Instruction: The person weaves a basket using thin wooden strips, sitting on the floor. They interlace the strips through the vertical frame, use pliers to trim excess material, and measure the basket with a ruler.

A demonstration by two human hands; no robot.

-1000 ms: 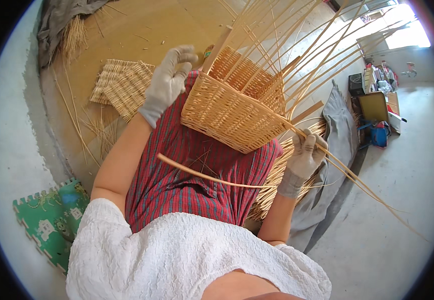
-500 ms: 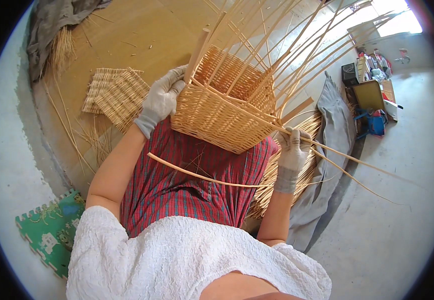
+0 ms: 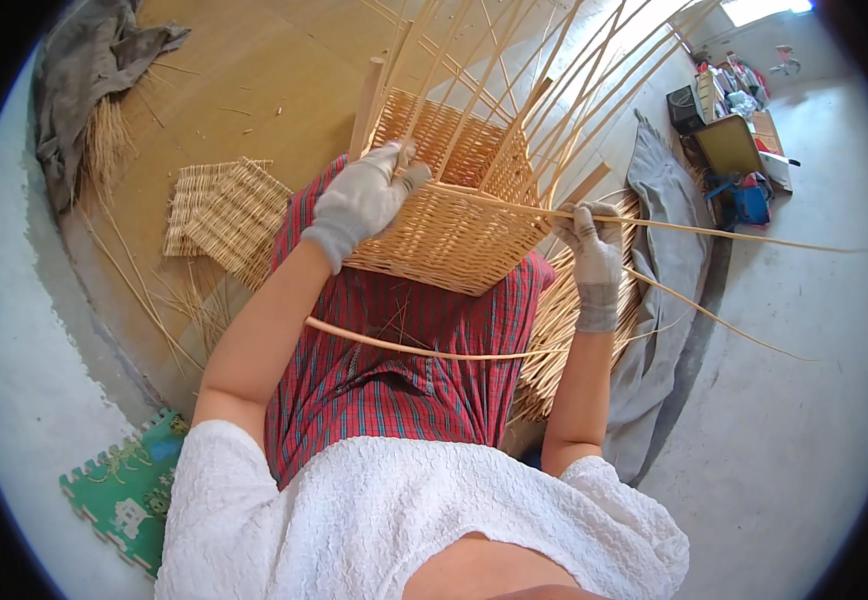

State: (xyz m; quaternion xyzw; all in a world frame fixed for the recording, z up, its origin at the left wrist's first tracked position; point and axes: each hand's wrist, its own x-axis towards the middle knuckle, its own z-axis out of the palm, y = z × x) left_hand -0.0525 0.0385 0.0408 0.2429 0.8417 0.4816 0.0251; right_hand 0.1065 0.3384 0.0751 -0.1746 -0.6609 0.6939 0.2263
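Note:
A half-woven wicker basket rests tilted on my lap, with long upright stakes fanning out from its rim. Over the near rim, toward the left, my gloved left hand is closed with its fingertips at the base of a stake. At the right corner my gloved right hand pinches a long willow rod, which runs along the rim and out to the right. Flat wooden pieces stand at the corners, one a pale slat. A loose curved rod crosses my lap.
Two woven mats lie on the floor at left, near scattered rods. A bundle of rods on grey cloth lies right of my lap. A green foam mat is at lower left. Boxes and a blue stool stand far right.
My left hand has moved right, from the basket's left corner onto its near rim. My right hand has risen slightly, pulling the rod straighter and more level.

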